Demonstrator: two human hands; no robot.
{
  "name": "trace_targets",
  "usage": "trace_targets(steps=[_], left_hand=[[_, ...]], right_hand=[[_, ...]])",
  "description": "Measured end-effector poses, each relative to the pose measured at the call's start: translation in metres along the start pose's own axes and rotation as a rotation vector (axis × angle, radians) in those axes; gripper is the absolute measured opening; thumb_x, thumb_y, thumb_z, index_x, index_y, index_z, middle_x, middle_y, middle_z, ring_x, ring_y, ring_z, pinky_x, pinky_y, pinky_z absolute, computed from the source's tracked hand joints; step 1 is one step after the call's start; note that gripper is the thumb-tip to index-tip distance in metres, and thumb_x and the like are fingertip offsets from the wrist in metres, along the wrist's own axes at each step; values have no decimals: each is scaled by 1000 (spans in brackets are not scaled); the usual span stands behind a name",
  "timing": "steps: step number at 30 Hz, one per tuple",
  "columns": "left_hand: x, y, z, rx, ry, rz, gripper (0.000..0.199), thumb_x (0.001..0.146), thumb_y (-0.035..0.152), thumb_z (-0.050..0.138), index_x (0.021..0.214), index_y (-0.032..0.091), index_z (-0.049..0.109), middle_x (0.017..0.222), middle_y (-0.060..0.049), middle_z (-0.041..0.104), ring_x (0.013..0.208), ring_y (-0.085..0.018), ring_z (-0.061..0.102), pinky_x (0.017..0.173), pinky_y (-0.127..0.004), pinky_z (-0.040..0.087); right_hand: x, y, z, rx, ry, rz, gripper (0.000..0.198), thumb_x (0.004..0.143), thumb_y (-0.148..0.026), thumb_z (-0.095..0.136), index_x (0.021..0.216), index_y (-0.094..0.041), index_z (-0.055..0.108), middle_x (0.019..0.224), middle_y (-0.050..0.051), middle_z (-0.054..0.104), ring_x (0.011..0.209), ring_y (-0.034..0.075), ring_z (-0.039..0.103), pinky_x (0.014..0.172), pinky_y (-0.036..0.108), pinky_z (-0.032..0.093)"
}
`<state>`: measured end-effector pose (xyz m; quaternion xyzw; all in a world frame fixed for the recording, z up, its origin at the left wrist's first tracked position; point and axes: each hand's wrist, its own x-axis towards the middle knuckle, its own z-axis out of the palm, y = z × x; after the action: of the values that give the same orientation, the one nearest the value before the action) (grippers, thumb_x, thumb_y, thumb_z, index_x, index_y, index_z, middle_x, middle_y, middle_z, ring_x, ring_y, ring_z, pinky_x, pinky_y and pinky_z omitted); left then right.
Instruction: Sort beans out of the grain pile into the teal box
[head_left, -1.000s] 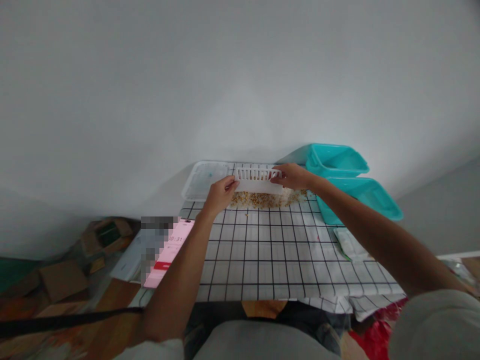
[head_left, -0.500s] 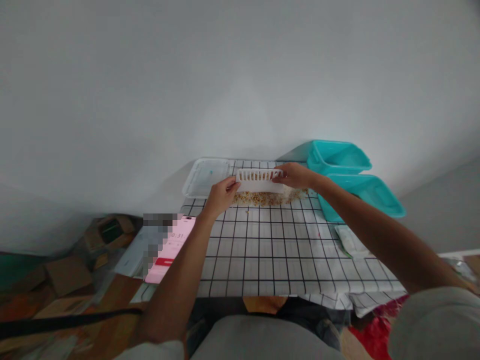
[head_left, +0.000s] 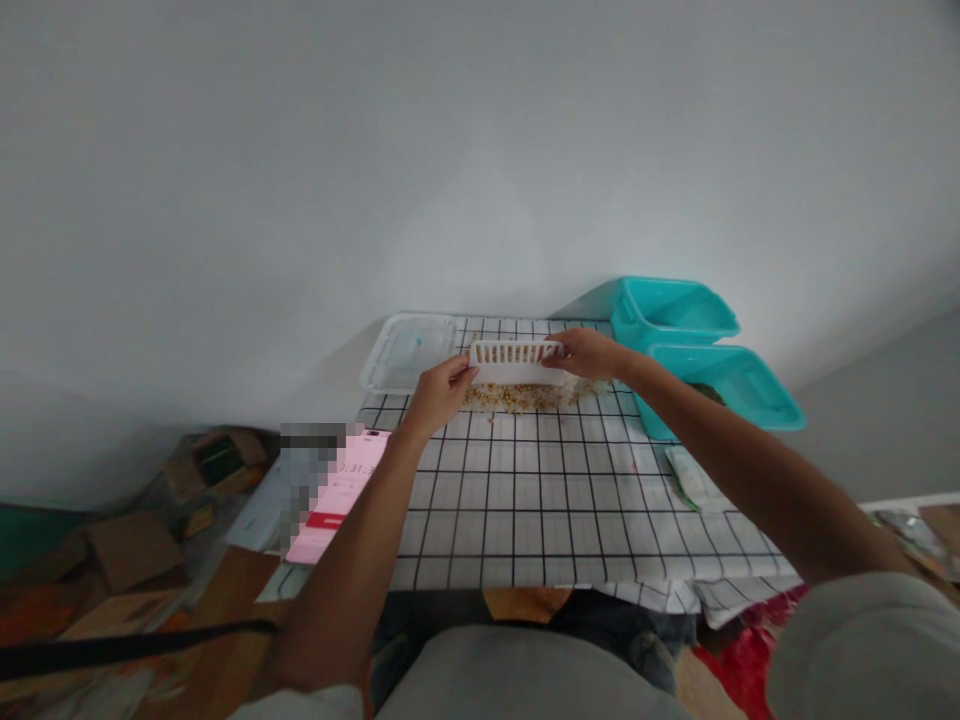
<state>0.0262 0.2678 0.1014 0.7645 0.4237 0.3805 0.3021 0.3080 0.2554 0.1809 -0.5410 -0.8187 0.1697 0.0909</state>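
Note:
A white slotted plastic basket [head_left: 517, 372] is held between my two hands over the checked tablecloth [head_left: 525, 500]. My left hand [head_left: 444, 388] pinches its left end, thumb on the near face. My right hand [head_left: 581, 352] grips the right end from above, fingers at the slots. Along the basket's near side lie scattered yellow-brown grains [head_left: 525, 398], some trailing to the right below my right hand. More grains show through the slots; whether they are inside the basket or behind it I cannot tell.
A clear plastic lid or tray [head_left: 411, 352] lies at the back left. Two turquoise bins [head_left: 675, 300] stand at the back right, with a white packet [head_left: 697, 480] in front. A pink phone-like screen [head_left: 330, 510] is at the left edge. Cardboard boxes [head_left: 135, 550] sit lower left.
The basket and both hands have shifted very slightly; both hands keep their hold. The whole view has moved a little too.

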Motion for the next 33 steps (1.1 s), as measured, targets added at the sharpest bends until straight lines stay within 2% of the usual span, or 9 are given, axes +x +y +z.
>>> trace_targets(steps=[16, 23, 33], left_hand=[[-5, 0, 3, 18, 3, -5, 23, 91, 38, 51, 92, 21, 66, 90, -4, 73, 95, -23, 70, 89, -35, 54], [-8, 4, 3, 32, 2, 1, 24, 92, 37, 51, 93, 20, 67, 95, -5, 75, 97, -23, 70, 90, -37, 54], [-13, 12, 3, 25, -4, 15, 27, 92, 35, 51, 107, 20, 68, 104, -6, 76, 99, -23, 70, 89, -37, 55]], right_hand=[[-7, 0, 1, 35, -9, -25, 31, 87, -31, 58, 113, -19, 71, 89, 5, 74, 75, 15, 64, 66, 23, 40], [-12, 0, 1, 38, -7, -29, 32, 87, -32, 58, 115, -20, 70, 88, 4, 75, 73, 15, 64, 66, 23, 40], [-17, -2, 0, 20, -5, -19, 30, 87, -33, 58, 110, -20, 71, 84, 4, 73, 71, 15, 62, 64, 23, 38]])
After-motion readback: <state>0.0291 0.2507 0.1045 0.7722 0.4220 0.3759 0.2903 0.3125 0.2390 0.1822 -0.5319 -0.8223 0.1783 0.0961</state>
